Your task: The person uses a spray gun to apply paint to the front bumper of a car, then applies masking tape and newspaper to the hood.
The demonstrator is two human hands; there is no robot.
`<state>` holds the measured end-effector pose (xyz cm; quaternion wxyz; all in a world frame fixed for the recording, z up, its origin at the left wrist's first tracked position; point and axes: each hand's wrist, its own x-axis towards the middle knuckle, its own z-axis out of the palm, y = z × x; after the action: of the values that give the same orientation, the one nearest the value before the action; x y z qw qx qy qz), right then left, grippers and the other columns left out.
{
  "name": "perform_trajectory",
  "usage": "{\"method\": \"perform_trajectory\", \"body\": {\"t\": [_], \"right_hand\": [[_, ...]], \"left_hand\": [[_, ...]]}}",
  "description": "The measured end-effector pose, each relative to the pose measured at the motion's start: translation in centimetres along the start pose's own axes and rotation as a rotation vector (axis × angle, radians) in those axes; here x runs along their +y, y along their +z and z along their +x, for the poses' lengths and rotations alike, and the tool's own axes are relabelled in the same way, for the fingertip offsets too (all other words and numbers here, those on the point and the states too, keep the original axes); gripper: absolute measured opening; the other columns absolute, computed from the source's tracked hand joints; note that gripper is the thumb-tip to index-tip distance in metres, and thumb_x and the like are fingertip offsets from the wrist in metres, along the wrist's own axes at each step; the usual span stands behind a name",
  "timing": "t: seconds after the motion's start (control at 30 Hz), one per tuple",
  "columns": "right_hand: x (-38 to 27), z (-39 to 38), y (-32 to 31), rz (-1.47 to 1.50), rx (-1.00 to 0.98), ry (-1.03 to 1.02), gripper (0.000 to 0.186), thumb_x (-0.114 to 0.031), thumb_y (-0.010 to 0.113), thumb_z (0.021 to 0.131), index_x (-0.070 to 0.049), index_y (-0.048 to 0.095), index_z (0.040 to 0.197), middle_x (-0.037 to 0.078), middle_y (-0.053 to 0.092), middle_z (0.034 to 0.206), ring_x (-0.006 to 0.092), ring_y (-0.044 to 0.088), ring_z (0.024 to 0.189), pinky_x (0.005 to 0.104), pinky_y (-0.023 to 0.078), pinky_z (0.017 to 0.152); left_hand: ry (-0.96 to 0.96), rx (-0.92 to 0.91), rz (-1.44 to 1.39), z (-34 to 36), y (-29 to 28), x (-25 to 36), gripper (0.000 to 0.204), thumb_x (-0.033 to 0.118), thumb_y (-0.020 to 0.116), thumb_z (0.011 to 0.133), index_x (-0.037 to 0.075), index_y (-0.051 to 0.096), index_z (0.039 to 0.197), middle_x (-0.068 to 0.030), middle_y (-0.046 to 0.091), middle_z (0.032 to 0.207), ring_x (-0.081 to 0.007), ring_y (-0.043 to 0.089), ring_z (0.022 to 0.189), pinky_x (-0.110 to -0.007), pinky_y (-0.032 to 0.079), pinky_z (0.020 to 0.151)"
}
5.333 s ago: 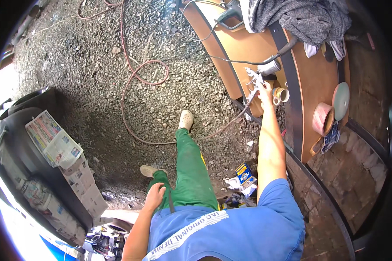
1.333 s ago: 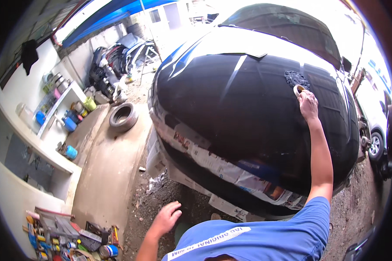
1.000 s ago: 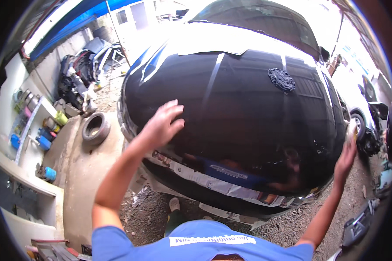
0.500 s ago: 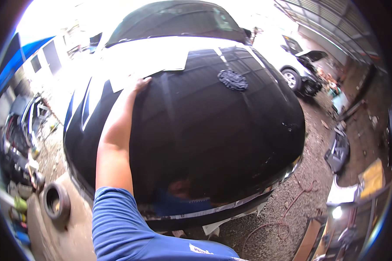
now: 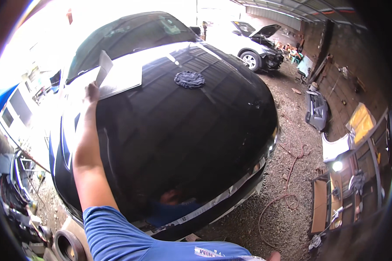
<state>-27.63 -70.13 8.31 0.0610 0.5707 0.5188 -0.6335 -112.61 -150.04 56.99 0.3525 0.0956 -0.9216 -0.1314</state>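
A pale sheet of paper (image 5: 117,77) lies on the glossy black car hood (image 5: 183,130), at its far left corner near the windscreen (image 5: 130,37). One corner of the sheet is lifted and folded upward. Your left hand (image 5: 91,92) is stretched out across the hood and rests at the sheet's near edge, touching it; whether the fingers pinch the paper or only press on it cannot be told. Your left arm runs from your blue sleeve (image 5: 113,230) up along the hood's left side. Of your right hand (image 5: 273,256) only a fingertip shows at the lower edge, well apart from the left hand, its grasp impossible to judge. A dark crumpled cloth (image 5: 189,79) sits on the hood to the right of the sheet. A reddish hose (image 5: 287,191) snakes over the gravel to the right, and a white car (image 5: 252,45) with raised hood stands beyond.
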Motion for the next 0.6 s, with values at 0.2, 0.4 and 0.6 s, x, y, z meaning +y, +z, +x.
{"method": "perform_trajectory", "body": {"t": [0.2, 0.4, 0.6], "right_hand": [[-14.3, -4.8, 5.5, -0.081, -0.054, -0.486, 0.018, -0.022, 0.045, 0.104, -0.007, 0.055, 0.108, 0.01, 0.063, 0.088, 0.0197, 0.065, 0.058, 0.0302, 0.054, 0.047], [-25.2, -15.2, 7.4, -0.141, -0.11, -1.057, 0.023, -0.018, 0.048, 0.106, -0.003, 0.066, 0.11, 0.007, 0.07, 0.103, 0.0111, 0.067, 0.074, 0.0253, 0.053, 0.065], [-25.5, -17.9, -0.5, 0.167, -0.182, -1.245, 0.024, -0.008, 0.054, 0.104, -0.001, 0.059, 0.126, 0.009, 0.063, 0.123, 0.0146, 0.067, 0.096, 0.0279, 0.056, 0.081]], "left_hand": [[0.351, 0.303, -0.272, -5.4, -11.0, 19.0, 0.031, 0.032, 0.051, 0.1, 0.01, 0.072, 0.108, -0.0216, 0.071, 0.1, -0.038, 0.07, 0.095, -0.05, 0.052, 0.082], [0.739, -0.126, -0.713, -28.1, -17.2, 44.0, 0.019, 0.019, 0.059, 0.096, 0.007, 0.074, 0.101, -0.0145, 0.073, 0.09, -0.0267, 0.071, 0.081, -0.036, 0.054, 0.072], [0.276, -0.997, -1.492, -64.2, -14.8, 58.4, 0.018, 0.017, 0.072, 0.094, 0.005, 0.073, 0.108, -0.0022, 0.075, 0.09, -0.0092, 0.066, 0.084, -0.028, 0.052, 0.077]]}}
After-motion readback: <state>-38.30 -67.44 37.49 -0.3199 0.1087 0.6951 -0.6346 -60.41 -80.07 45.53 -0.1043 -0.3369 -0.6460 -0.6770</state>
